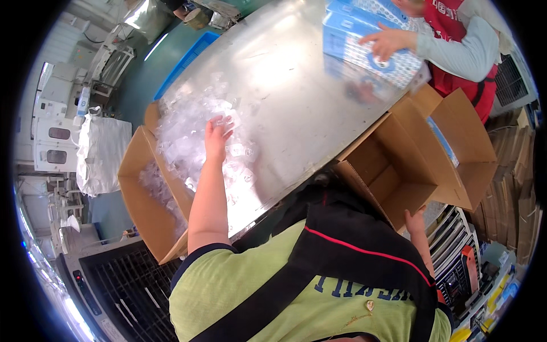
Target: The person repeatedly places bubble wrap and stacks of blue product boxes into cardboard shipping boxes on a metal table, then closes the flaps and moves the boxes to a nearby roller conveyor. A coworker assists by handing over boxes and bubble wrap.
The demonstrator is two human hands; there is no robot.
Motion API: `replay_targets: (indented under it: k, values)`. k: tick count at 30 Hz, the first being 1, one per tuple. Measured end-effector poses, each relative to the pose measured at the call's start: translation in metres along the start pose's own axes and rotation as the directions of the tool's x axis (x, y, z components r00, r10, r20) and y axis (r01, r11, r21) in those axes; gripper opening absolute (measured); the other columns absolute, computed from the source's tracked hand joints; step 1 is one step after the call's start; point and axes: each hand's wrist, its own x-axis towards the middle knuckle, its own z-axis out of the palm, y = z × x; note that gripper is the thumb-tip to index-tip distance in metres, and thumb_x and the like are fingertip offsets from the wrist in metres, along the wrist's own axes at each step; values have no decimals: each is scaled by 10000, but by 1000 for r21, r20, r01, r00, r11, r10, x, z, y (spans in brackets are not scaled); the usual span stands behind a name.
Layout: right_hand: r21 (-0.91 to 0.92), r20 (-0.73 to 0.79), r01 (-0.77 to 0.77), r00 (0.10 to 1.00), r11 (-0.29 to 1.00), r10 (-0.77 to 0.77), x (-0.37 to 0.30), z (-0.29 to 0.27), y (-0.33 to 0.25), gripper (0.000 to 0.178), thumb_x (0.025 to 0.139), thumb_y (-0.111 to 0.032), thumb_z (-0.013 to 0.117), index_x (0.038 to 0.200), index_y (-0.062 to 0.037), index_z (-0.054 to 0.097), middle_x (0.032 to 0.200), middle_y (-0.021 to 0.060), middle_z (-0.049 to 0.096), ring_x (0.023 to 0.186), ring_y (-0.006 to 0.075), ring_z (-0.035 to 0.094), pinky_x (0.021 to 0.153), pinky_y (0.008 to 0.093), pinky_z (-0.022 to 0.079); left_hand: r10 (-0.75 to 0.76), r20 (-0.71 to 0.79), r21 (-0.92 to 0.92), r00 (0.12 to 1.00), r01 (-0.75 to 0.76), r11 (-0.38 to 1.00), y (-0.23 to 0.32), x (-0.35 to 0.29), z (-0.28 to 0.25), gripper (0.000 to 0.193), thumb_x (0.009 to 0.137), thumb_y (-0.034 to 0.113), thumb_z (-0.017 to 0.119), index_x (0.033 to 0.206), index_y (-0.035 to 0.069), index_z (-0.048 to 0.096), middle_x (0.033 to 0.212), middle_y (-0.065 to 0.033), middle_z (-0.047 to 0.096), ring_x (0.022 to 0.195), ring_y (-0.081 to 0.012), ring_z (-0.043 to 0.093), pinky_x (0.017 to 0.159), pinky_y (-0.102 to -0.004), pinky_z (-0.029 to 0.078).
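Clear plastic pieces [182, 134] lie in a loose heap on the left of the metal table [285, 74]. My left hand [216, 139] reaches into the right side of this heap with its fingers apart, touching the pieces. I cannot make out any piece gripped in it. At the right, my right hand [416, 222] holds the near lower edge of an open cardboard box [393, 176], its fingers partly behind the cardboard. The part of the box's inside that I see holds nothing.
Another cardboard box [137, 162] with clear pieces stands against the table's left end, near a blue crate [185, 62]. Across the table, a co-worker's hand [390, 41] rests on a blue-and-white carton [350, 40]. Flattened cardboard [510, 188] is stacked at the right.
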Motion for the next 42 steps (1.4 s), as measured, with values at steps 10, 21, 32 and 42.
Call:
replay_targets:
  k: [10,21,32,42]
  values:
    - [-43,7,2,1000,999,-1,-8,-8,-11,990,859,-367,615,1485,68,-16,1175,331,597,1103,448,587,956,466,465,-79,485,-465,871,333,821,25,-35,72,408,898,192,484,1292,87,500,1302,-160,565,1083,-269,605,920,-393,504]
    - [15,6,-21,1000,1000,21,-11,-5,-15,980,856,-331,603,1475,87,-32,1147,367,586,1062,467,600,941,474,479,-64,658,-469,750,475,745,41,-53,147,413,891,184,492,1289,74,488,1346,-219,521,1122,-350,603,906,-401,530]
    - [23,-28,15,1000,1000,-14,-15,-3,-14,995,869,-370,585,1462,118,-49,1032,342,637,991,464,628,882,474,503,-63,879,-300,472,653,695,50,-97,231,449,894,192,509,1315,45,460,1352,-236,507,1217,-369,529,1004,-434,464]
    - [90,-13,-75,997,993,76,-24,-9,-25,965,876,-367,570,1488,70,-34,1034,323,645,980,448,638,879,480,508,-295,893,156,341,379,912,44,-176,303,320,1007,161,503,1315,76,474,983,-76,639,828,-147,656,771,-304,547]
